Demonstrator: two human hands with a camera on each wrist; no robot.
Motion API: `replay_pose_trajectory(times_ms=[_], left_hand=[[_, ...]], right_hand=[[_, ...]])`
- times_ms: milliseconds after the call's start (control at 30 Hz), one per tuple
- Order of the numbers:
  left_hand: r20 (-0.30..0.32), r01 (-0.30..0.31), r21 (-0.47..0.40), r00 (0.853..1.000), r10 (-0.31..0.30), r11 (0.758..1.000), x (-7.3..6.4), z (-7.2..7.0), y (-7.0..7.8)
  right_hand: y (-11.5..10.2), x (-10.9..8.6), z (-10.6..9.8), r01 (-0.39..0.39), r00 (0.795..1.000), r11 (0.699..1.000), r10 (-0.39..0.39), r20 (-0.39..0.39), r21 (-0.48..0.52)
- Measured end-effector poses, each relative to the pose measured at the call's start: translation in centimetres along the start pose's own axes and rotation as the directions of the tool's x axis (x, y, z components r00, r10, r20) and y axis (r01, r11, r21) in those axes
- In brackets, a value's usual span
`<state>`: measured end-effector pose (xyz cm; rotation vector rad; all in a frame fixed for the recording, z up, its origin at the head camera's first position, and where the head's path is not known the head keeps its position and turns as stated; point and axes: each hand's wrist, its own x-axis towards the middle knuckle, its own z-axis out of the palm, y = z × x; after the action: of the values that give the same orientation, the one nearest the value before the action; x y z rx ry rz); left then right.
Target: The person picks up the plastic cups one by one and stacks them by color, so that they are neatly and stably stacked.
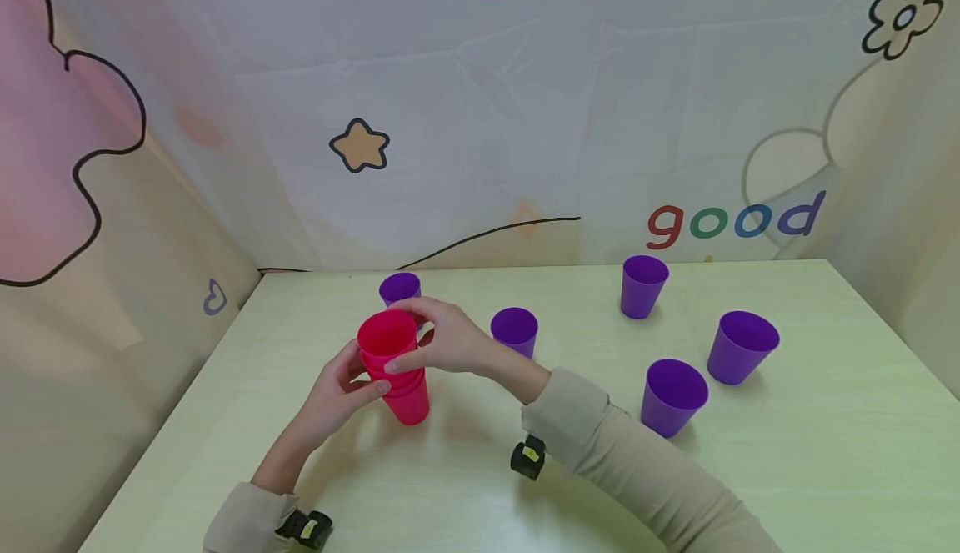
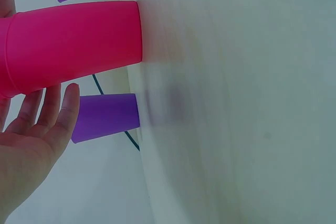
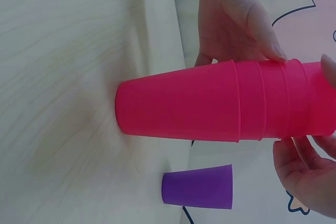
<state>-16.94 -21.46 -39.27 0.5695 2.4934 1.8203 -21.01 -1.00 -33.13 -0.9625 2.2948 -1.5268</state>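
Note:
A nested stack of pinkish-red plastic cups [image 1: 408,407] stands upright at the left of the table, its narrow end down. My left hand [image 1: 341,390] holds it from the left, thumb across the near side and fingers behind. From the right, my right hand [image 1: 453,340] grips the uppermost red cup [image 1: 387,338] near its rim, thumb in front. Several rims show one above another in the right wrist view, where the right fingers [image 3: 294,166] lie against the upper part of the stack [image 3: 178,103]. The left fingers [image 2: 65,114] curve beside the stack in the left wrist view.
Behind the stack is a purple cup [image 1: 400,286], partly hidden by the right hand. Another purple cup [image 1: 514,326] stands behind the right wrist. Three more stand at the right: a far one [image 1: 643,286], a right one [image 1: 742,347] and a near one [image 1: 673,399]. A printed cloth [image 1: 480,119] hangs behind the table.

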Motion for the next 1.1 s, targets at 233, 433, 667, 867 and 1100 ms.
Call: replay_pose_trajectory(times_ms=[233, 433, 667, 867, 1100], left_hand=[[0.006, -0.019, -0.015, 1.000, 0.019, 1.000, 0.0, 0.0, -0.2], [0.000, -0.014, -0.009, 1.000, 0.014, 1.000, 0.0, 0.1, 0.0], [0.001, -0.010, -0.014, 1.000, 0.010, 1.000, 0.0, 0.1, -0.1], [-0.016, -0.008, 0.004, 1.000, 0.008, 1.000, 0.0, 0.1, -0.1], [-0.018, -0.009, 0.006, 1.000, 0.009, 1.000, 0.0, 0.2, -0.1]], right_hand=[[0.6, -0.1, 0.1, -0.017, 1.000, 1.000, 0.017, 0.020, -0.015], [0.8, -0.4, 0.2, -0.013, 1.000, 1.000, 0.013, 0.012, 0.004], [0.6, -1.3, -0.3, -0.016, 1.000, 1.000, 0.016, -0.024, 0.004], [0.2, -2.6, -1.2, -0.008, 0.999, 1.000, 0.009, -0.045, 0.026], [-0.1, -4.2, -2.4, 0.026, 0.997, 0.999, -0.024, -0.070, 0.019]])
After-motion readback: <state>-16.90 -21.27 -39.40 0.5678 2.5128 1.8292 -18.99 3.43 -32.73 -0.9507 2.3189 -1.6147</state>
